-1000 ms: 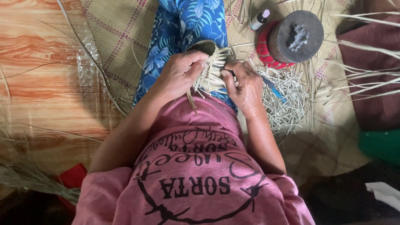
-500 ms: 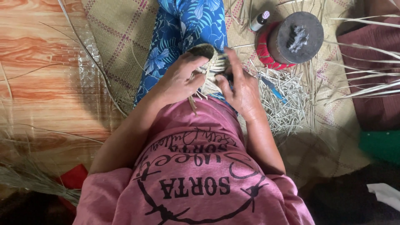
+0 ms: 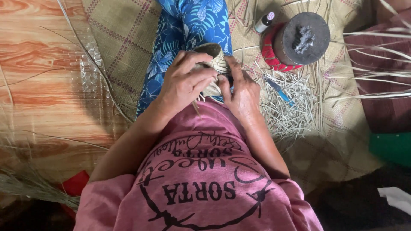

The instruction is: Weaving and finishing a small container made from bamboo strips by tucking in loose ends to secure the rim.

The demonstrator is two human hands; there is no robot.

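Weaving a small basket [image 3: 212,51] on the lap.
Left hand [image 3: 185,83] and right hand [image 3: 242,92] both clasped it; next strand likely needed tucking.

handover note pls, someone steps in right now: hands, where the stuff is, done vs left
Left hand: wrapped over the small woven basket, held above the lap.
Right hand: grips the basket's right side, fingers on the loose strips.
Around: cut straw scraps and a blue pen-like tool on the woven mat; dark round lid on a red container; small bottle.
Done: basket body partly woven.
Left: strip ends look unfinished.
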